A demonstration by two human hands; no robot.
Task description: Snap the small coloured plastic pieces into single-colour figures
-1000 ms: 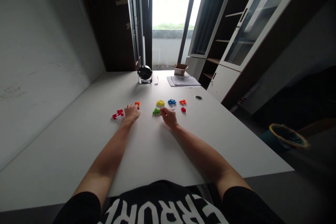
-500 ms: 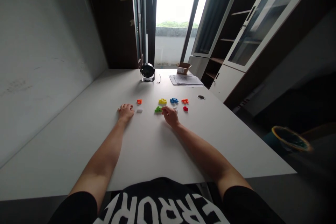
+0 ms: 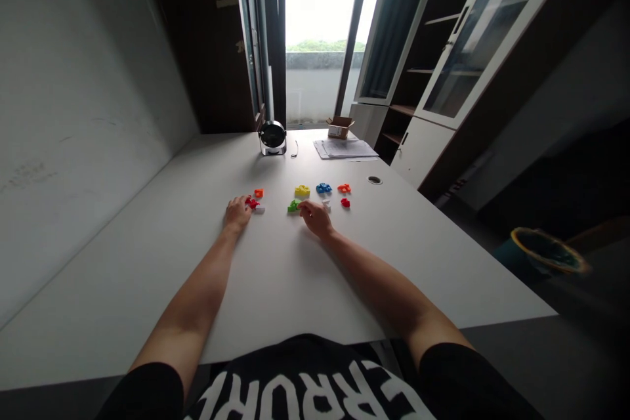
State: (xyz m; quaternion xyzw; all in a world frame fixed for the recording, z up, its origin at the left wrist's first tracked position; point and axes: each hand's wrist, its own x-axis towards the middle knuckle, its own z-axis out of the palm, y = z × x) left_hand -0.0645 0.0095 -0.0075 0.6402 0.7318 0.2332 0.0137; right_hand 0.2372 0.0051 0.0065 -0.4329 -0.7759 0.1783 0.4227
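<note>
My left hand [image 3: 237, 212] rests low over the table, its fingers closed on a small red plastic piece [image 3: 252, 203] that shows at the fingertips. Just behind that piece lies an orange one [image 3: 258, 192], and a small white piece [image 3: 260, 210] sits in front, partly covered. To the right, my right hand [image 3: 315, 218] has its fingers bent and pinched at the right end of a green piece [image 3: 294, 206]. A second white piece [image 3: 326, 205] is partly hidden behind this hand.
Behind the right hand stand a yellow piece [image 3: 302, 190], a blue piece [image 3: 323, 188] and another orange piece [image 3: 344, 188], with a red piece [image 3: 345, 203] nearer. Further back are a round black device [image 3: 272, 136], papers [image 3: 347, 149] and an open cardboard box [image 3: 339, 126].
A red piece now shows at my left fingertips, and that hand sits closer to the white piece. My right hand stays at the green piece. The view has shifted slightly.
</note>
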